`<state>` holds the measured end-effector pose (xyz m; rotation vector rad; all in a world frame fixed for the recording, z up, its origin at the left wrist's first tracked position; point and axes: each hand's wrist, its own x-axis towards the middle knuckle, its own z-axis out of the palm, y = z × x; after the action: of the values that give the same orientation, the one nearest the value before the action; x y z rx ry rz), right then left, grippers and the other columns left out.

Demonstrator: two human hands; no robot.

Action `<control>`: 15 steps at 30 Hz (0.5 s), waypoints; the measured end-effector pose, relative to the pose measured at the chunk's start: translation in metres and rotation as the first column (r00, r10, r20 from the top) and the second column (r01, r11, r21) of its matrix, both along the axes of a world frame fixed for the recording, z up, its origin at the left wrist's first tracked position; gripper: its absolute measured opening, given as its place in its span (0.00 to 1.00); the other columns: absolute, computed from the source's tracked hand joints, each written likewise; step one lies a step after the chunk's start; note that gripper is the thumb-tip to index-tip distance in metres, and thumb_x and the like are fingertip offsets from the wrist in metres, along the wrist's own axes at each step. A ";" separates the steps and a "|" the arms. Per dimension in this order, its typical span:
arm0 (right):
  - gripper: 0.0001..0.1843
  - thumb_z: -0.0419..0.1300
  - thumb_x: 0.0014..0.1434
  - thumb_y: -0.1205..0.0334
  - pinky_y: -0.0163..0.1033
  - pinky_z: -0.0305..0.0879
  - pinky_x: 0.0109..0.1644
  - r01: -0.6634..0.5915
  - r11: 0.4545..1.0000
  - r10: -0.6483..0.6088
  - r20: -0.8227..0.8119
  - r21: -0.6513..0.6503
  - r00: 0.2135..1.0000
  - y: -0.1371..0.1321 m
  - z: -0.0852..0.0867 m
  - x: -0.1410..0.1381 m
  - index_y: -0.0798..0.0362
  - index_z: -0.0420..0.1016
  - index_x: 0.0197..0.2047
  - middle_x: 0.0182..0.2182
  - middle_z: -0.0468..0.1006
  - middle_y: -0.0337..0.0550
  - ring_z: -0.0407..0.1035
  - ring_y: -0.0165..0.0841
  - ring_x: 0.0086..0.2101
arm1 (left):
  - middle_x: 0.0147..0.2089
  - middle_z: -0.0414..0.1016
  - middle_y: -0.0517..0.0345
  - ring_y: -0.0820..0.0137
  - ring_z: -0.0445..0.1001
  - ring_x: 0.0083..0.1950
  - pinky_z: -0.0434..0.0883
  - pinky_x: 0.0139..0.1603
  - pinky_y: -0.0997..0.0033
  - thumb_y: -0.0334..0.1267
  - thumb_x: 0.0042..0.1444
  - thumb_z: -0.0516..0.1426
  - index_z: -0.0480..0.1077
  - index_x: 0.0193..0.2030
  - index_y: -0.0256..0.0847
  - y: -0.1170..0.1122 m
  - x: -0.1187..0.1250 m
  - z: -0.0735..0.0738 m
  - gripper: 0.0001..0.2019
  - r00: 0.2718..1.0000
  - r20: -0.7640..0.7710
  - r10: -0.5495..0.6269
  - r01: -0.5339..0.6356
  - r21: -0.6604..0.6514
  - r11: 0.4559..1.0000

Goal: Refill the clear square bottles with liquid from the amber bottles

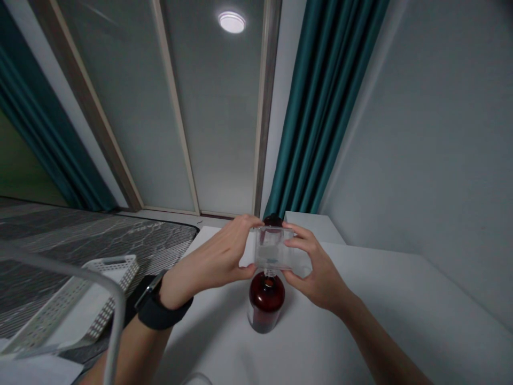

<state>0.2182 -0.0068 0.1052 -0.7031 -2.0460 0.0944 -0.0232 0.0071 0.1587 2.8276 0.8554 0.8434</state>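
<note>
A small clear plastic box (273, 249) is held between both hands above a white table (401, 321). My left hand (218, 259), with a dark watch on its wrist, pinches the box's left side. My right hand (316, 270) grips the right side with curled fingers. Directly below the box stands a dark red bottle (265, 302) on the table. A dark rounded cap or object (273, 219) shows just behind the box's top edge.
A white perforated basket (86, 299) sits at the left by a grey patterned mattress (80, 235). A metal rail (80, 283) curves across the lower left. Teal curtains (320, 117) and a sliding window stand behind the table; a grey wall runs along the right.
</note>
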 end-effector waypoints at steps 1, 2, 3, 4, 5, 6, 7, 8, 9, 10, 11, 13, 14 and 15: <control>0.30 0.61 0.56 0.75 0.61 0.63 0.64 0.000 1.000 0.000 -0.001 0.000 1.000 0.000 0.000 0.000 0.42 0.60 0.57 0.63 0.64 0.51 0.61 0.46 0.64 | 0.58 0.67 0.45 0.53 0.70 0.59 0.72 0.59 0.49 0.31 0.54 0.61 0.52 0.61 0.44 0.000 0.000 0.000 0.30 1.000 -0.002 0.000 0.000 0.004 1.000; 0.30 0.61 0.56 0.75 0.61 0.63 0.64 -0.001 1.000 0.001 -0.001 0.001 1.000 0.000 0.000 0.000 0.42 0.60 0.57 0.63 0.64 0.51 0.61 0.46 0.64 | 0.58 0.67 0.45 0.53 0.70 0.59 0.72 0.59 0.49 0.31 0.54 0.61 0.52 0.61 0.44 0.000 0.000 0.000 0.31 1.000 -0.003 0.000 0.000 0.007 1.000; 0.30 0.60 0.56 0.75 0.61 0.63 0.64 -0.001 1.000 0.001 -0.002 0.002 1.000 0.000 0.000 0.000 0.42 0.60 0.57 0.63 0.64 0.51 0.61 0.46 0.64 | 0.58 0.66 0.45 0.53 0.70 0.59 0.72 0.59 0.49 0.31 0.54 0.61 0.52 0.61 0.43 0.000 0.000 0.000 0.31 1.000 -0.005 0.000 0.000 0.010 1.000; 0.30 0.60 0.56 0.75 0.61 0.63 0.64 -0.003 1.000 0.003 0.000 0.004 1.000 0.000 0.000 0.000 0.42 0.60 0.57 0.63 0.64 0.51 0.60 0.46 0.64 | 0.58 0.66 0.45 0.53 0.70 0.59 0.71 0.59 0.50 0.31 0.54 0.61 0.52 0.61 0.43 -0.001 0.000 0.000 0.30 1.000 -0.009 0.000 0.000 0.012 1.000; 0.30 0.60 0.56 0.75 0.61 0.63 0.64 -0.005 1.000 0.005 0.001 0.005 1.000 0.000 0.000 0.000 0.43 0.60 0.57 0.63 0.63 0.51 0.60 0.45 0.64 | 0.57 0.66 0.45 0.53 0.70 0.59 0.71 0.59 0.50 0.31 0.55 0.61 0.52 0.61 0.43 -0.001 0.000 0.001 0.30 1.000 -0.013 0.000 0.001 0.016 1.000; 0.30 0.60 0.56 0.75 0.60 0.62 0.64 -0.007 1.000 0.007 0.002 0.006 1.000 0.000 0.000 0.000 0.43 0.60 0.57 0.63 0.63 0.52 0.60 0.45 0.64 | 0.57 0.66 0.44 0.53 0.70 0.59 0.71 0.59 0.50 0.31 0.55 0.61 0.52 0.61 0.42 -0.001 0.000 0.001 0.30 1.000 -0.016 -0.001 0.002 0.020 1.000; 0.29 0.60 0.56 0.75 0.60 0.62 0.64 -0.008 1.000 0.008 0.002 0.006 1.000 0.000 0.000 0.000 0.43 0.60 0.57 0.63 0.63 0.52 0.60 0.45 0.64 | 0.57 0.66 0.44 0.54 0.70 0.59 0.71 0.59 0.51 0.31 0.55 0.61 0.52 0.61 0.42 -0.001 0.001 0.001 0.30 1.000 -0.018 -0.004 0.004 0.024 1.000; 0.29 0.60 0.56 0.75 0.60 0.62 0.64 -0.009 1.000 0.009 0.002 0.005 1.000 -0.001 0.000 0.000 0.44 0.60 0.57 0.63 0.63 0.52 0.60 0.45 0.64 | 0.57 0.66 0.44 0.54 0.70 0.59 0.71 0.59 0.51 0.31 0.55 0.61 0.52 0.61 0.42 -0.001 0.001 0.002 0.30 1.000 -0.019 -0.005 0.005 0.025 1.000; 0.29 0.60 0.56 0.76 0.60 0.62 0.64 -0.010 1.000 0.010 0.002 0.004 1.000 -0.001 0.000 0.000 0.44 0.60 0.57 0.63 0.63 0.52 0.60 0.45 0.64 | 0.57 0.66 0.44 0.54 0.70 0.58 0.71 0.59 0.52 0.31 0.55 0.61 0.53 0.61 0.41 -0.001 0.001 0.002 0.29 1.000 -0.019 -0.006 0.006 0.023 1.000; 0.29 0.60 0.56 0.76 0.60 0.62 0.64 -0.011 1.000 0.011 0.003 0.003 1.000 -0.001 0.000 0.000 0.44 0.60 0.57 0.63 0.63 0.52 0.60 0.45 0.64 | 0.57 0.66 0.45 0.54 0.70 0.58 0.71 0.59 0.52 0.31 0.55 0.61 0.53 0.60 0.41 -0.002 0.001 0.002 0.29 1.000 -0.020 -0.007 0.007 0.019 1.000; 0.29 0.60 0.55 0.76 0.60 0.62 0.64 -0.010 1.000 0.010 0.003 0.002 1.000 -0.001 -0.001 0.000 0.43 0.60 0.57 0.63 0.63 0.51 0.60 0.45 0.64 | 0.56 0.66 0.45 0.54 0.70 0.58 0.71 0.59 0.53 0.31 0.55 0.62 0.54 0.60 0.41 -0.002 0.001 0.003 0.29 1.000 -0.019 -0.006 0.006 0.017 1.000; 0.29 0.60 0.55 0.76 0.60 0.62 0.64 -0.009 1.000 0.009 0.003 0.002 1.000 -0.002 -0.001 0.001 0.43 0.60 0.57 0.62 0.63 0.51 0.60 0.45 0.64 | 0.56 0.67 0.45 0.55 0.70 0.57 0.71 0.59 0.54 0.31 0.55 0.62 0.55 0.60 0.41 -0.003 0.001 0.003 0.29 1.000 -0.020 -0.007 0.007 0.012 1.000; 0.29 0.60 0.55 0.76 0.59 0.62 0.64 -0.008 1.000 0.008 0.003 0.003 1.000 -0.002 -0.002 0.001 0.44 0.60 0.57 0.62 0.63 0.52 0.60 0.45 0.63 | 0.56 0.67 0.46 0.55 0.71 0.57 0.72 0.59 0.54 0.31 0.55 0.62 0.55 0.60 0.42 -0.004 0.001 0.003 0.28 1.000 -0.018 -0.005 0.006 0.012 1.000; 0.29 0.60 0.56 0.76 0.59 0.62 0.64 -0.007 1.000 0.007 0.004 0.003 1.000 -0.003 -0.002 0.001 0.44 0.60 0.57 0.62 0.63 0.52 0.60 0.45 0.63 | 0.56 0.67 0.46 0.55 0.71 0.57 0.72 0.58 0.54 0.31 0.55 0.62 0.55 0.60 0.42 -0.004 0.001 0.003 0.28 1.000 -0.018 -0.005 0.006 0.013 1.000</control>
<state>0.2194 -0.0096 0.1034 -0.6947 -2.0518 0.0946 -0.0222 0.0031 0.1614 2.8515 0.8469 0.8278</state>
